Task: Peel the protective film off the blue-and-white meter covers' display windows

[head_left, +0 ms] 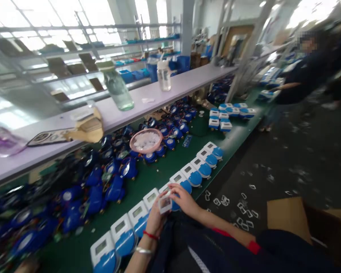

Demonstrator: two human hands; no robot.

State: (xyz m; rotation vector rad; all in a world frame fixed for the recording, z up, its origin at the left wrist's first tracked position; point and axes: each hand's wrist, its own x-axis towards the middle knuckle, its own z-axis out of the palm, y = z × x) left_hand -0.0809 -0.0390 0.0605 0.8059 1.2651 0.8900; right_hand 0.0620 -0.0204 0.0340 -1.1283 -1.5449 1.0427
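My left hand (154,220) is closed around a small white-framed window piece (165,204), its grey window facing up. From the right, my right hand (184,199) bends its fingers onto the upper edge of that piece. Whether more of a device lies under it, my palm hides. A row of white-and-blue meters (125,234) with small displays runs along the bench edge, passing behind and beneath both hands. Part of the row near my fingers is covered by them.
Many dark-blue meter bodies (95,185) with wires crowd the green bench (147,178). Among them sits a pink bowl (133,146) of small whitish parts. Bottles (118,89) stand on the raised shelf (142,93). White frames (224,200) litter the floor near a cardboard box (287,216). A person (307,76) stands right.
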